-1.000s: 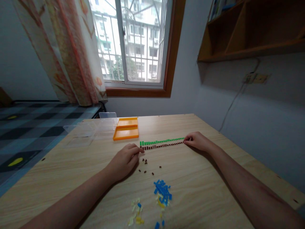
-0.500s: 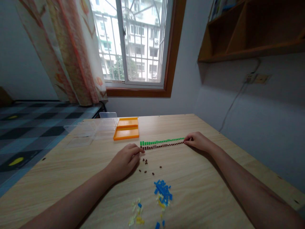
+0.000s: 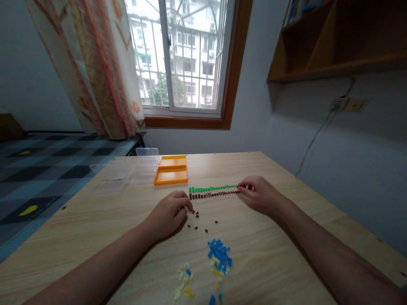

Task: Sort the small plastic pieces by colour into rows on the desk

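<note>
1. Bench [image 3: 95, 212]: wooden, carries all items.
2. Clear plastic box [image 3: 111, 178]: far left of the bench; contents cannot be told.
3. Orange tray [image 3: 171, 170]: just right of the box; only its orange floor shows.
4. Right hand [image 3: 257, 195]: fingers pinched together against the right end of both rows. Whether a piece is gripped cannot be told. It has moved left since 0.5 s ago, and the rows are now shorter and tighter.
5. Left hand [image 3: 168, 214]: fingers loosely curled. It has dropped from the brown row's left end toward the loose pieces; any grip cannot be told.
6. Green row [image 3: 212, 188], with the brown row [image 3: 213, 195] just beside it on the near side.
7. Blue pile [image 3: 218, 255] and yellow pieces [image 3: 182, 284]: near edge.
8. Loose brown pieces [image 3: 197, 220]: scattered beside the left fingertips.
</note>
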### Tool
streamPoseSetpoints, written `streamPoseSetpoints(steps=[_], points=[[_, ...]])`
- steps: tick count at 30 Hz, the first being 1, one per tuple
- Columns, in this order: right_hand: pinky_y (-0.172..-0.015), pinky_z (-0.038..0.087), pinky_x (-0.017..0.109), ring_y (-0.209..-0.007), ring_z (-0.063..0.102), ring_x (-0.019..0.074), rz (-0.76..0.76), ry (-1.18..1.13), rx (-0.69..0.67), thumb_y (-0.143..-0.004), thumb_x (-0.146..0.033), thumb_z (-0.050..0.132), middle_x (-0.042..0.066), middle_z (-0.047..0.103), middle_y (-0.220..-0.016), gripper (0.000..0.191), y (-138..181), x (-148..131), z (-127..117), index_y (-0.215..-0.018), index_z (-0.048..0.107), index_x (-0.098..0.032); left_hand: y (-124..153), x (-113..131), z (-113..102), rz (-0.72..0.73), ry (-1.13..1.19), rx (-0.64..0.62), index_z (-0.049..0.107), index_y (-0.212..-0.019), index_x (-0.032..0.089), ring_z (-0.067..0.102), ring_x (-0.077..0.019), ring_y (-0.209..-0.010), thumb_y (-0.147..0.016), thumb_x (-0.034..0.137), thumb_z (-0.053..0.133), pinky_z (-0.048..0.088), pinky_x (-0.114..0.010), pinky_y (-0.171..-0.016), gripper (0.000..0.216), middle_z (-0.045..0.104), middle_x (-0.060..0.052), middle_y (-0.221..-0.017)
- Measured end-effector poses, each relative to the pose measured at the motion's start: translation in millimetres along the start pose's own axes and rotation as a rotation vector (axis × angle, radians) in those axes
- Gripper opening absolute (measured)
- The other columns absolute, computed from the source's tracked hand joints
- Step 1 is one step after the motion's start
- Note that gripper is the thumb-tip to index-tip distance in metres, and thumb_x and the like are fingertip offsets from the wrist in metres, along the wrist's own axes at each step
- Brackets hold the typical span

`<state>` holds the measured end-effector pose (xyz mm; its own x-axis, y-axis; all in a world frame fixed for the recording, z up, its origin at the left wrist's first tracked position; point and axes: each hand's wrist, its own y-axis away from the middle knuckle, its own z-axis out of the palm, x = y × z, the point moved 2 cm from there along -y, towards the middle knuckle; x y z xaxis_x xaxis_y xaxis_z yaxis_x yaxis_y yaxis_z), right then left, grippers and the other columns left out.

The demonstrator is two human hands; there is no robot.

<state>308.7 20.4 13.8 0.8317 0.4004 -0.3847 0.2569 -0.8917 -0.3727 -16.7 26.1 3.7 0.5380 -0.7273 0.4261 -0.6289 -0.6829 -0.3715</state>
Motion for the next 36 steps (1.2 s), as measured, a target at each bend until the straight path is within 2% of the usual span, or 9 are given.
streamPoseSetpoints(steps=[3, 6, 9, 13, 18, 23, 29, 33, 36], points=[[-0.066, 0.042, 0.025, -0.072, 0.061, 0.0146, -0.147, -0.054, -0.091, -0.094, -0.024, 0.057, 0.005, 0.073, -0.086, 0.022, 3, -44, 15, -0.101, 0.078, -0.02, 0, 1, 0, -0.009, 0.008, 0.0, 0.071, -0.077, 0.02, 0.061, -0.0202, -0.088, -0.078, 0.008, 0.044, 0.05, -0.036, -0.083, 0.029, 0.065, -0.005, -0.087], [-0.075, 0.043, 0.026, -0.084, 0.064, 0.0162, -0.348, -0.064, -0.191, -0.099, -0.024, 0.053, 0.006, 0.074, -0.095, 0.025, 5, -79, 29, -0.103, 0.077, -0.021, 0, 2, -1, -0.017, 0.003, 0.024, 0.071, -0.074, 0.02, 0.061, -0.02, -0.086, -0.077, 0.008, 0.044, 0.05, -0.035, -0.082, 0.029, 0.065, -0.005, -0.086], [-0.075, 0.041, 0.026, -0.087, 0.064, 0.0162, -0.45, -0.013, -0.227, -0.101, -0.024, 0.051, 0.005, 0.073, -0.097, 0.027, 4, -96, 40, -0.113, 0.075, -0.026, 0, 3, -2, -0.043, -0.008, 0.053, 0.071, -0.072, 0.019, 0.061, -0.0201, -0.086, -0.076, 0.008, 0.045, 0.05, -0.036, -0.082, 0.029, 0.065, -0.005, -0.084], [-0.067, 0.036, 0.026, -0.078, 0.06, 0.0149, -0.484, 0.078, -0.231, -0.103, -0.03, 0.051, 0.003, 0.07, -0.089, 0.026, 2, -102, 50, -0.116, 0.073, -0.03, -1, 2, -1, -0.041, -0.025, 0.062, 0.075, -0.08, 0.021, 0.061, -0.0196, -0.084, -0.076, 0.008, 0.045, 0.052, -0.036, -0.082, 0.032, 0.066, -0.005, -0.085], [-0.067, 0.036, 0.025, -0.077, 0.061, 0.014, -0.443, 0.1, -0.228, -0.101, -0.024, 0.053, 0.003, 0.07, -0.088, 0.024, 2, -98, 50, -0.108, 0.076, -0.026, 0, 2, 2, -0.006, -0.04, 0.019, 0.078, -0.084, 0.023, 0.061, -0.0197, -0.086, -0.077, 0.008, 0.047, 0.052, -0.035, -0.082, 0.034, 0.065, -0.005, -0.085], [-0.071, 0.041, 0.024, -0.081, 0.064, 0.0145, -0.294, 0.062, -0.233, -0.093, -0.016, 0.061, 0.003, 0.072, -0.089, 0.017, 0, -77, 37, -0.089, 0.077, -0.022, 1, 3, 1, -0.016, -0.033, -0.014, 0.079, -0.085, 0.022, 0.062, -0.0208, -0.088, -0.08, 0.01, 0.048, 0.051, -0.035, -0.081, 0.033, 0.066, -0.006, -0.087], [-0.068, 0.042, 0.023, -0.075, 0.064, 0.0137, -0.148, -0.03, -0.332, -0.085, -0.016, 0.066, 0.002, 0.073, -0.086, 0.013, -1, -38, 21, -0.085, 0.078, -0.021, 0, 0, 2, -0.015, -0.022, -0.002, 0.076, -0.089, 0.021, 0.063, -0.0208, -0.09, -0.077, 0.006, 0.046, 0.052, -0.037, -0.085, 0.036, 0.067, -0.006, -0.091], [-0.066, 0.043, 0.024, -0.075, 0.065, 0.0151, -0.089, -0.048, -0.413, -0.082, -0.017, 0.065, 0.003, 0.075, -0.085, 0.016, -1, -23, 11, -0.084, 0.08, -0.022, 1, -2, 1, -0.02, -0.023, 0.008, 0.074, -0.094, 0.02, 0.063, -0.0211, -0.092, -0.075, 0.004, 0.045, 0.052, -0.037, -0.087, 0.038, 0.068, -0.006, -0.094], [-0.065, 0.044, 0.024, -0.075, 0.066, 0.0164, -0.058, -0.032, -0.396, -0.083, -0.02, 0.063, 0.004, 0.076, -0.085, 0.018, -4, -9, -3, -0.086, 0.081, -0.021, 1, -2, 0, -0.019, -0.037, 0.008, 0.073, -0.093, 0.02, 0.064, -0.0211, -0.092, -0.075, 0.004, 0.045, 0.053, -0.037, -0.087, 0.037, 0.069, -0.005, -0.094]])
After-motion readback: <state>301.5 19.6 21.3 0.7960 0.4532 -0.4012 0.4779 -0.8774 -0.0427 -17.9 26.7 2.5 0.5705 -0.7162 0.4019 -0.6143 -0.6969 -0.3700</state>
